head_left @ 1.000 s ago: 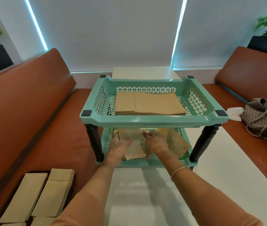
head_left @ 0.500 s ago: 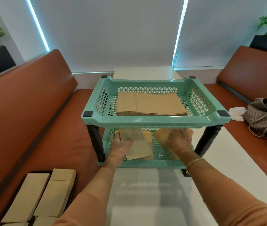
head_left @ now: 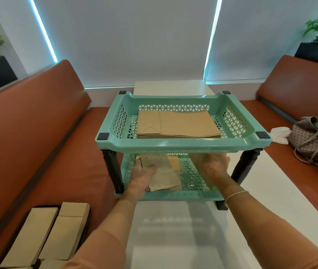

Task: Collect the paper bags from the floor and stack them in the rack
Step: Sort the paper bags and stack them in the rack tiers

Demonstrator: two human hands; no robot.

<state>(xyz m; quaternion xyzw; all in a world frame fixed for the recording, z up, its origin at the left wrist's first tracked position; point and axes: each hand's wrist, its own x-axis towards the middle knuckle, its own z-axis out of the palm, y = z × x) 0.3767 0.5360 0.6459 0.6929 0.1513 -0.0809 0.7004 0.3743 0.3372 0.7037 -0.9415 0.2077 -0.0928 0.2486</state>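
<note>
I am pinning the paper bags (head_left: 164, 174) in the rack's lower tray (head_left: 191, 177) at frame centre, left hand (head_left: 142, 176) gripping them, right hand (head_left: 210, 165) spread empty, squaring edges before letting go.

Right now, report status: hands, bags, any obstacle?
Left hand on bags, lower tray. Right hand open, empty. Top tray overhangs.

Your two-tier mint-green perforated plastic rack (head_left: 183, 144) stands upright. In its top tray a neat flat stack of brown paper bags (head_left: 179, 124) lies centred. In its bottom tray, a skewed pile of flat brown paper bags (head_left: 165, 175) sits left of centre.
</note>
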